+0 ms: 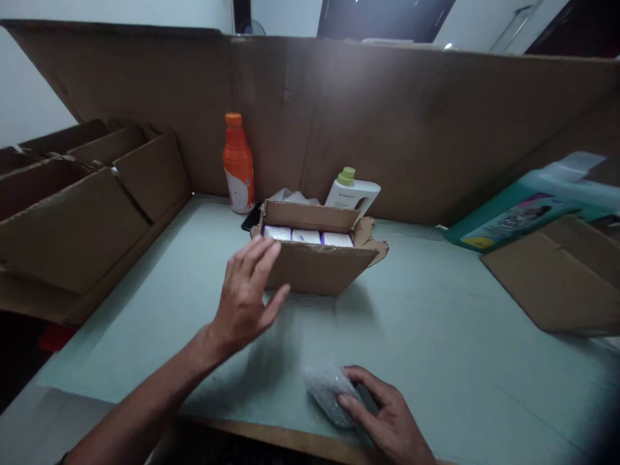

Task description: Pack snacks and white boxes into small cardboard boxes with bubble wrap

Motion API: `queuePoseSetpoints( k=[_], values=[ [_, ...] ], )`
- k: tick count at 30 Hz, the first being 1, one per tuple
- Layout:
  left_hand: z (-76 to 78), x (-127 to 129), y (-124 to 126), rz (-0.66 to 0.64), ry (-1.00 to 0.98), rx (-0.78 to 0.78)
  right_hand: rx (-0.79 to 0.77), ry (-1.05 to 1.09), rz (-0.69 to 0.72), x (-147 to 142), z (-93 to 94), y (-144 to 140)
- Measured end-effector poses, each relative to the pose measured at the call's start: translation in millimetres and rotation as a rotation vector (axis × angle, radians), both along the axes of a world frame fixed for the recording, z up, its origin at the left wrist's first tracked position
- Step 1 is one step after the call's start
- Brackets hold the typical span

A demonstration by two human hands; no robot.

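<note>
My left hand (247, 290) hovers open, fingers spread, just at the front left corner of a small open cardboard box (314, 268) on the pale green table (436, 336). Three white packets (306, 236) lie side by side inside the box. My right hand (385, 420) rests near the table's front edge, its fingers curled on a small item wrapped in bubble wrap (328, 391).
Behind the box stand an orange bottle (237, 165) and a white bottle with a green cap (352, 191). Tall cardboard walls (411, 123) ring the table. Cardboard bins (82, 213) sit at the left; a teal package (527, 203) and flat cardboard (562, 274) lie at the right.
</note>
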State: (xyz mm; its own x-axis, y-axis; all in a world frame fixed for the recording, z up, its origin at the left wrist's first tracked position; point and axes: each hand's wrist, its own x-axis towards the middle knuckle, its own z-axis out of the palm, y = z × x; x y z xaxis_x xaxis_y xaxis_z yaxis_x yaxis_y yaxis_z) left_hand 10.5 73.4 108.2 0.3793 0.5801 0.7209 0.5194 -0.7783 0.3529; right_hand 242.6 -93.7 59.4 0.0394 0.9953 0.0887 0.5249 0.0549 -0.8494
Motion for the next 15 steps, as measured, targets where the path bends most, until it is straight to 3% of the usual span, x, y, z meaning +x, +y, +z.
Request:
queuePoseSetpoints(
  k=[3,5,8,12,15],
  values=[
    [18.0,6,31,0.08,0.108,0.109,0.182,-0.107,0.09,23,20.0,9],
    [14.3,6,31,0.038,0.146,0.122,0.329,-0.195,0.072,43,34.6,15],
    [-2.5,2,16,-0.021,0.107,0.135,0.491,-0.322,-0.102,70,60.8,28],
    [-15.7,-1,9,-0.047,0.037,0.117,0.497,-0.389,-0.299,77,105.5,70],
    [-14.8,0,15,-0.057,0.028,0.089,0.404,-0.398,-0.238,62,128.7,118]
  ],
)
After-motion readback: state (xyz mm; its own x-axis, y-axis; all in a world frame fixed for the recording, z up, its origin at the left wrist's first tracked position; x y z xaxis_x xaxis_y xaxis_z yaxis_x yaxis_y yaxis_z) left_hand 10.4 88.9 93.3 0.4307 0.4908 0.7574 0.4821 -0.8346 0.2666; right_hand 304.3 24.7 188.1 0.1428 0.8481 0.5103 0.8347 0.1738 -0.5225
